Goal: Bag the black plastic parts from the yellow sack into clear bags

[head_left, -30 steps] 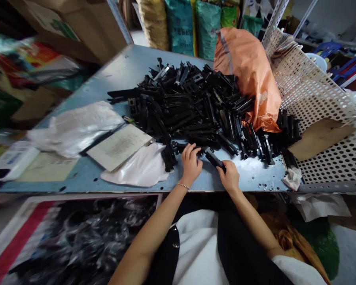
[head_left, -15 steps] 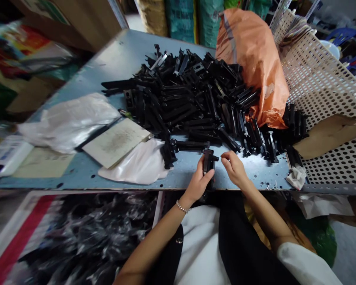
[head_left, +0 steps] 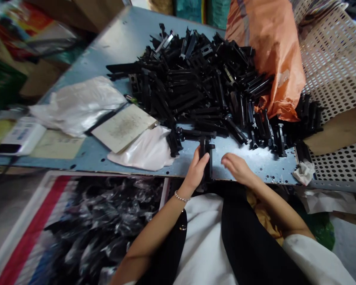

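- From the head view, the left hand point(head_left: 197, 170) was closed around one black plastic part point(head_left: 208, 170), and its fingers gripped this part at the middle. The part stood upright near the front edge of the table, a little right of the centre.
- The right hand point(head_left: 239, 168) was open, with the fingers loosely stretched. It was just beside the held part and did not touch it.
- For this handling, a firm hold around the middle looked good, because both ends of the part stayed free and easy to see.
- A large pile of black plastic parts point(head_left: 195, 83) lay on the blue-grey perforated metal table point(head_left: 115, 43), between the hands and the back edge.
- An orange woven sack point(head_left: 273, 59) leaned against the pile near the back right corner. I could not see what was inside it.
- Past the right edge stood a white perforated panel point(head_left: 335, 71), with a piece of cardboard point(head_left: 338, 130) against it.
- Below the front edge, a low white container with a red stripe point(head_left: 32, 233) was full of black parts in clear plastic bags point(head_left: 106, 213).
- Toward the left edge lay white plastic sheets point(head_left: 77, 105), a dusty beige board point(head_left: 124, 127) and a white electronic device point(head_left: 20, 138).
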`<act>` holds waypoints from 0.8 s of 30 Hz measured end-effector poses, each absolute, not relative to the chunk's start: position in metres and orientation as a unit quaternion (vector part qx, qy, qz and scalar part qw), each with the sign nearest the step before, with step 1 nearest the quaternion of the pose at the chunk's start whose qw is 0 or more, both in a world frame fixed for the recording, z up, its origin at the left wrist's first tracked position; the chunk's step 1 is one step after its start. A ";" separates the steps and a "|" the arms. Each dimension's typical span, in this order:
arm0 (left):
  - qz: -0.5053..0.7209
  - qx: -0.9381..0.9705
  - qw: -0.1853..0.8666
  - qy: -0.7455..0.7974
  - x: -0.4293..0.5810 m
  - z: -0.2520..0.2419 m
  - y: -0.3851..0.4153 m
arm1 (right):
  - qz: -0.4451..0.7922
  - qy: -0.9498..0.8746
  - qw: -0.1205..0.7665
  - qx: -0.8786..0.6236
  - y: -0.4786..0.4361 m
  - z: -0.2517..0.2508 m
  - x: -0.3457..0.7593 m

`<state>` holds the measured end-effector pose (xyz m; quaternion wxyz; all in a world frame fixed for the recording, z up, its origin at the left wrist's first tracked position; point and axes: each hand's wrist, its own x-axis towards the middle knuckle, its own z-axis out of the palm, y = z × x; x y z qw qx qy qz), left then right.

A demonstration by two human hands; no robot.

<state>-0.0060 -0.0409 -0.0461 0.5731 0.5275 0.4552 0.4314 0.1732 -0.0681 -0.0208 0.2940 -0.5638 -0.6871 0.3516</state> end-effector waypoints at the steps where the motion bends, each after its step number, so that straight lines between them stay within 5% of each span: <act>1: 0.437 0.517 0.574 0.460 -0.007 -0.047 -0.038 | 0.307 -0.746 0.239 -0.540 -0.076 -0.021 0.170; 6: 0.457 0.509 0.548 0.481 -0.001 -0.059 -0.035 | 0.226 -0.807 0.095 -0.537 -0.104 -0.041 0.141; 11: 0.357 0.597 0.515 0.501 -0.002 -0.078 -0.032 | 0.282 -0.757 0.099 -0.581 -0.075 -0.043 0.163; 16: 0.147 0.764 0.332 0.533 -0.001 -0.083 -0.018 | 0.009 -0.624 0.130 -0.770 -0.013 -0.039 0.228; 20: 0.222 0.773 0.243 0.542 0.007 -0.082 -0.012 | 0.058 -0.618 0.110 -0.776 -0.010 -0.048 0.251; 24: 0.381 0.687 0.424 0.451 0.026 -0.070 -0.015 | 0.060 -0.622 0.229 -0.746 -0.056 -0.038 0.219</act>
